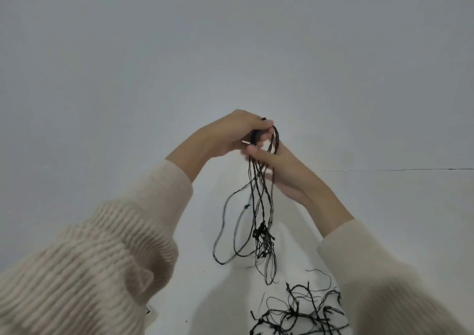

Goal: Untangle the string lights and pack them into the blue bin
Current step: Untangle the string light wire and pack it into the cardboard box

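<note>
Black string lights hang in long loops from my raised hands, with a small knot of bulbs near the bottom of the loops. My left hand is closed around the top of the bundle. Just below and to the right, my right hand has its thumb and fingers around the hanging strands. A loose tangle of the same string lights lies on the white surface at the bottom of the view. No blue bin is in view.
Both arms wear cream knitted sleeves. A plain white surface and wall fill the view, with a thin dark seam line at the right.
</note>
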`<state>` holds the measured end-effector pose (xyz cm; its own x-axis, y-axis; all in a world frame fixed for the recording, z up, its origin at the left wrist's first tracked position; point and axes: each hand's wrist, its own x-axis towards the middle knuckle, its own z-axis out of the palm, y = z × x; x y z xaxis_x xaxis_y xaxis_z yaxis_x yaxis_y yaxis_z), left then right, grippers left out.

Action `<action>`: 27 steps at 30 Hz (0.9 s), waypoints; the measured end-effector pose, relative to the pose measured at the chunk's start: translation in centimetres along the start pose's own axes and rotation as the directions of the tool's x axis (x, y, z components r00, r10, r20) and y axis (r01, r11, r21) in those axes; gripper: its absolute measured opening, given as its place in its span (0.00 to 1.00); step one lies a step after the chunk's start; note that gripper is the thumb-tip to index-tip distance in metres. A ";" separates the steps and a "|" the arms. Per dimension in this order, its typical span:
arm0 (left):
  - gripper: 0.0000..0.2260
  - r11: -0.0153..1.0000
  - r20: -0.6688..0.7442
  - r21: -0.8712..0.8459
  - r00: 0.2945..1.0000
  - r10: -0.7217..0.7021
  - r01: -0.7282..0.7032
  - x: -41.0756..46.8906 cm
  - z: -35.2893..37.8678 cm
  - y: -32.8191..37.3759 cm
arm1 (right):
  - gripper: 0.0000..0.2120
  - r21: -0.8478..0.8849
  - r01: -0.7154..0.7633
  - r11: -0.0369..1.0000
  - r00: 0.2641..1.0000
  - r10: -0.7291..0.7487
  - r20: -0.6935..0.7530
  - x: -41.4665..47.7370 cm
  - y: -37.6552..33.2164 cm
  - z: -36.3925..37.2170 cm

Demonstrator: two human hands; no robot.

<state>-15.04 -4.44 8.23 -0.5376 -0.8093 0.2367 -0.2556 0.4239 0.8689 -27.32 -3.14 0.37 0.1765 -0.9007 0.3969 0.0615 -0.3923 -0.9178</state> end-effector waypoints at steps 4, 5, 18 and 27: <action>0.10 0.957 -0.184 -0.280 0.983 0.021 -0.072 0.3 -1.4 0.2 | 0.15 0.069 -0.130 0.989 0.991 0.127 0.052 -0.7 2.9 1.0; 0.11 0.934 -0.219 -0.347 0.976 0.010 -0.088 0.1 -2.1 0.0 | 0.11 0.027 -0.151 0.988 0.987 0.149 0.059 -1.1 3.5 0.8; 0.07 0.330 -0.083 -0.935 0.821 -0.565 0.132 -9.8 2.3 -18.3 | 0.11 -0.887 -0.088 0.452 0.984 -0.101 -0.149 -1.4 8.7 -3.4; 0.32 0.937 -0.464 -0.338 0.851 -0.246 0.086 -8.3 7.7 -17.5 | 0.15 -0.815 0.277 0.510 0.945 0.007 0.326 -2.2 9.7 0.2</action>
<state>-12.28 -2.06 -12.30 -0.0214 -0.9816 0.1898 -0.0139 0.1901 0.9817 -26.88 -4.93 -9.38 0.4875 -0.7937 0.3638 -0.7200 -0.6012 -0.3467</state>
